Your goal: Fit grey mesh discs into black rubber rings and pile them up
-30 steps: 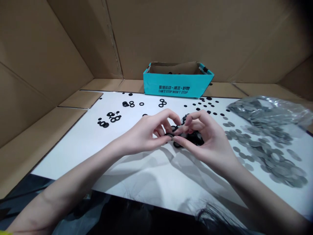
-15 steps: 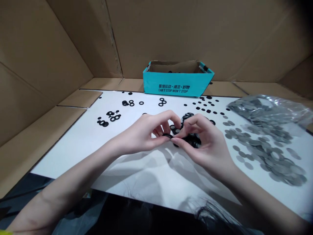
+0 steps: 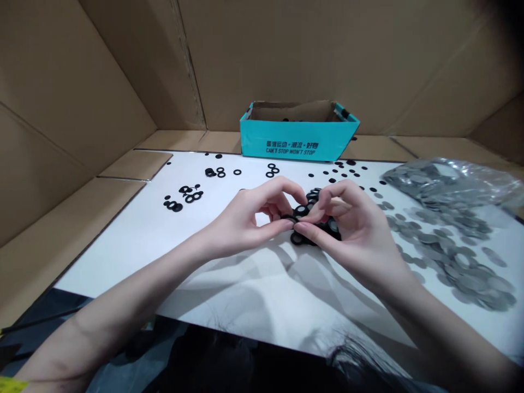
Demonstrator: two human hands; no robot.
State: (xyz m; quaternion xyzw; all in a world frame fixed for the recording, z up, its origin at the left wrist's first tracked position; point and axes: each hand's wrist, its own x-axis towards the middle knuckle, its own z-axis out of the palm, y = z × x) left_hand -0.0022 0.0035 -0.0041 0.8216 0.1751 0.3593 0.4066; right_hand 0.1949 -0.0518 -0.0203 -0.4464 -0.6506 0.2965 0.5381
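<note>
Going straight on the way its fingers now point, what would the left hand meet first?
Probably the right hand, close ahead at the black ring the left hand holds; exact depth is unclear.

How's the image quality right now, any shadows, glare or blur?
Head view: soft shadows spread over the white table below the left hand and right hand; glints on the plastic bag; gray discs look smeared; upper right corner darkened.
</note>
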